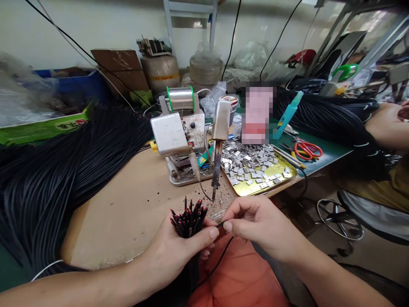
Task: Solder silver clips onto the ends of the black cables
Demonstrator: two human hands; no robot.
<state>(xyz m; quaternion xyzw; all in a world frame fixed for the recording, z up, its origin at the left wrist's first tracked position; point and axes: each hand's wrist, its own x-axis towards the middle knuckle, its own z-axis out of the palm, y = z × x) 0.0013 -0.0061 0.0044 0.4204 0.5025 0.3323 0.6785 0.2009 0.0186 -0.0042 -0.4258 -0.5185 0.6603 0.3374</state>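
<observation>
Black wire bundle (188, 221) in left hand (172, 256)

It was bright, with soft light and faint shadows. The edges looked bent and blurry, and 1 patch (257, 115) was blocky.

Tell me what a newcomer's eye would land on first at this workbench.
A huge sheaf of thin black cables fills the left side. In front, the left hand grips a bundle of red-tipped black wires; the right hand pinches one black wire. Beyond, a gold metal tray holds small silver pieces beside a soldering iron.
</observation>
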